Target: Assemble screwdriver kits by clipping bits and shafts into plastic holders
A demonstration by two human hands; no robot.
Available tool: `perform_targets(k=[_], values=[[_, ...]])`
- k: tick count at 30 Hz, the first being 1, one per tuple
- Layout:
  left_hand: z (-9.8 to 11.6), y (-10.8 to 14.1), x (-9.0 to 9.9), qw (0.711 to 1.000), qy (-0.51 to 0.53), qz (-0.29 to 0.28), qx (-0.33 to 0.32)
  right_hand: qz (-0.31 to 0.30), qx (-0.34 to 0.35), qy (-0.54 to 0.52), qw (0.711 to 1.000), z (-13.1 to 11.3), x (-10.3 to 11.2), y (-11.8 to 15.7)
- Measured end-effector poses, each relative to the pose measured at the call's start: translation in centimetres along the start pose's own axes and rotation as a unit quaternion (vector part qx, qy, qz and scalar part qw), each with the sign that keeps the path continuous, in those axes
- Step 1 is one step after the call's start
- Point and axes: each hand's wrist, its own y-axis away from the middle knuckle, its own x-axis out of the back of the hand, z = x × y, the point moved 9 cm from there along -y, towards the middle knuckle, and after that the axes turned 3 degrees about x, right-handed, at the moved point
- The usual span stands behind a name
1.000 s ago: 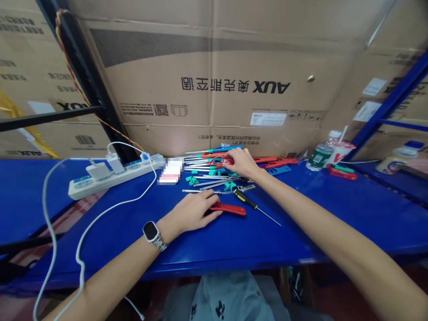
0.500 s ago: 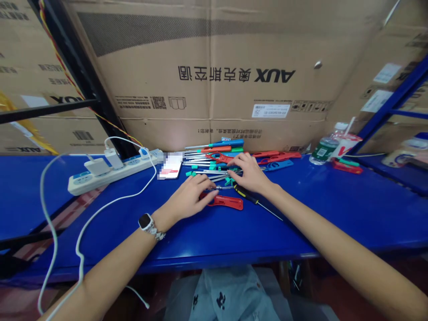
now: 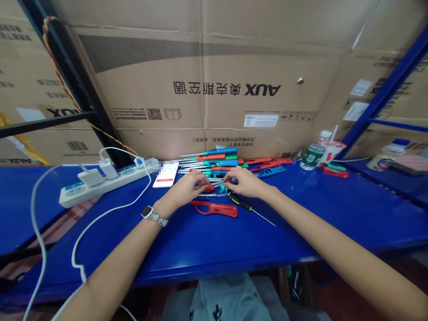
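My left hand (image 3: 191, 189) is closed, its fingertips pinching a small red plastic part (image 3: 210, 188) over the loose pieces. My right hand (image 3: 245, 182) is curled just across from it, thumb and fingers closed together by the thin metal rods (image 3: 218, 183); what they hold is too small to make out. Small green plastic parts (image 3: 223, 189) lie under the right fingertips. In front of both hands rests a red lighter handle shell (image 3: 216, 208) with a trigger loop. A black and yellow screwdriver (image 3: 239, 201) lies below my right hand.
Several long-necked lighters (image 3: 220, 157) are piled against the cardboard (image 3: 207, 120). Red shells (image 3: 270, 164) and a blue shell (image 3: 272, 171) lie right of them. A phone (image 3: 166, 174) and a power strip (image 3: 110, 178) with white cables are at left; a bottle (image 3: 310, 156) and cup (image 3: 331, 153) at right.
My left hand has lifted off the red handle shell and now pinches a small red part. My right hand has drawn its fingers together, closer to the left. The view has shifted slightly.
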Motion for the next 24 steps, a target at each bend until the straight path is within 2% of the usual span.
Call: perform_targets(k=[6, 10, 13, 16, 20, 24], values=[[-2.2, 1.6, 0.5, 0.999, -0.031, 0.029, -0.015, 0.030, -0.029, -0.015, 0.999, 0.5, -0.6, 0.3], [-2.8, 1.5, 1.1, 0.998, -0.039, 0.047, 0.001, 0.057, -0.070, 0.040, 0.995, -1.0, -1.3, -1.3], [-2.8, 1.5, 1.5, 0.997, -0.045, 0.058, 0.013, 0.021, -0.078, 0.099, 0.992, -3.0, -2.5, -3.1], [-3.2, 1.6, 1.7, 0.997, -0.043, 0.064, 0.027, -0.019, -0.095, 0.145, 0.985, -3.9, -3.1, -4.3], [-3.9, 1.5, 1.9, 0.996, -0.032, 0.076, 0.035, -0.052, -0.116, 0.160, 0.979, -3.1, -2.9, -5.1], [-4.0, 1.4, 2.0, 0.995, -0.023, 0.084, 0.043, -0.074, -0.144, 0.111, 0.981, -1.0, -2.5, -5.3]])
